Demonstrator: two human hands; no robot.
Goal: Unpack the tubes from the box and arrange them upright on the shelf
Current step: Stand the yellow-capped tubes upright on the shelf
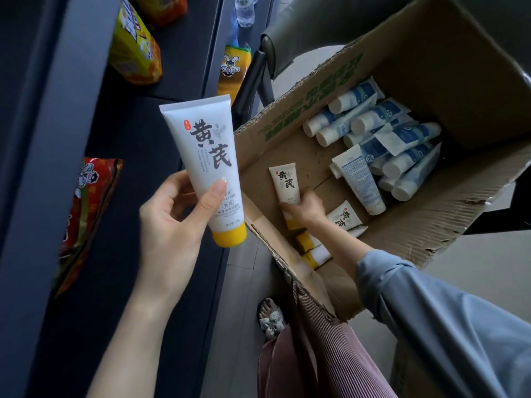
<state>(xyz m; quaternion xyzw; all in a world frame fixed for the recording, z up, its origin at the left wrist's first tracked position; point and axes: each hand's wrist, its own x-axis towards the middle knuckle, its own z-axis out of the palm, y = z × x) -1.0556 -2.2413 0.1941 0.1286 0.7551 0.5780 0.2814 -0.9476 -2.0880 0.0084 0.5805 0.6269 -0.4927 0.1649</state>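
Note:
My left hand (175, 225) grips a white tube with a yellow cap (207, 159), cap end down, over the dark shelf (138, 139). My right hand (304, 206) is inside the open cardboard box (287, 110) and holds a second white tube with a yellow cap (284, 179). More yellow-capped tubes (311, 249) lie near the box's near wall under my forearm. Several blue-and-white tubes (382, 130) are piled at the far side of the box.
Snack bags lie on the shelf: a red one (83, 214) at the left, yellow ones (133, 47) farther back and another (231, 70) at the shelf edge. A water bottle (244, 10) stands at the top. My foot (270, 317) is on the floor below the box.

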